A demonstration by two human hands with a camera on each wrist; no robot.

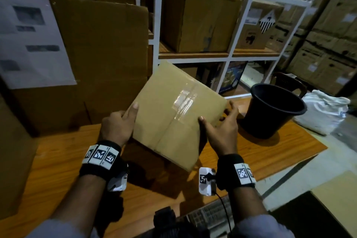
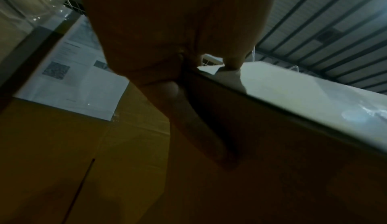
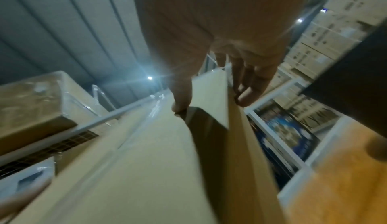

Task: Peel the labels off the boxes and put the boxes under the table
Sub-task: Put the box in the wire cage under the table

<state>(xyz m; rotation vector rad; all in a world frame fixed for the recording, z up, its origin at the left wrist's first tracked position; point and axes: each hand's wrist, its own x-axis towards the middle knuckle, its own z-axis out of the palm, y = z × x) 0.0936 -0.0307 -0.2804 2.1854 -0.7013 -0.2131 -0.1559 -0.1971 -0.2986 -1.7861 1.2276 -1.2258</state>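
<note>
A plain brown cardboard box, sealed with clear tape along its middle seam, is held tilted above the wooden table. My left hand grips its left edge, thumb on the top face. On the right edge my right hand grips with the thumb on top and the fingers wrapped down the side. No label shows on the upward face. In the left wrist view the box is dark below the left hand. The right wrist view shows the right hand clamping the box edge.
A black bucket stands on the table at the right, with a white bag beyond it. A tall carton with a white label sheet stands at the left. A white shelf frame with boxes rises behind.
</note>
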